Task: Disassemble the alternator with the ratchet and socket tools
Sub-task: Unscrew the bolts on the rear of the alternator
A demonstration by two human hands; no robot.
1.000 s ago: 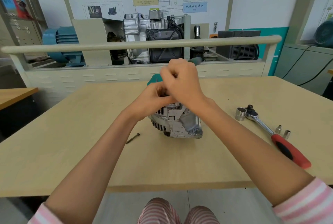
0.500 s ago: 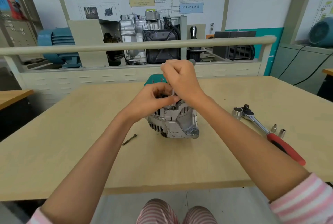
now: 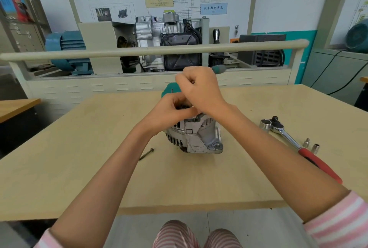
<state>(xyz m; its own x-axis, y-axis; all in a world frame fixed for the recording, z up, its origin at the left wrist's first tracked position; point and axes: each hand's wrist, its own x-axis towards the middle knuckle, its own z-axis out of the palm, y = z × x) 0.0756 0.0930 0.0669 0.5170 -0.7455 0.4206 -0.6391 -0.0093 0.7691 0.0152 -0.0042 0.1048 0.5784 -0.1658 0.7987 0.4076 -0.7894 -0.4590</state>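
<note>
A pale wooden table (image 3: 99, 168) is filling my view, the alternator (image 3: 196, 138) sitting mid-table. My right hand (image 3: 201, 90) is gripping a green-handled tool (image 3: 218, 67) over it; my left hand (image 3: 169, 112) is curling against its top. The ratchet (image 3: 298, 146) is lying well apart to the right.

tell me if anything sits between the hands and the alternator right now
Nothing visible does. The left hand and the right hand are both already at the top of the alternator. The ratchet lies unused to the right on the table.
</note>
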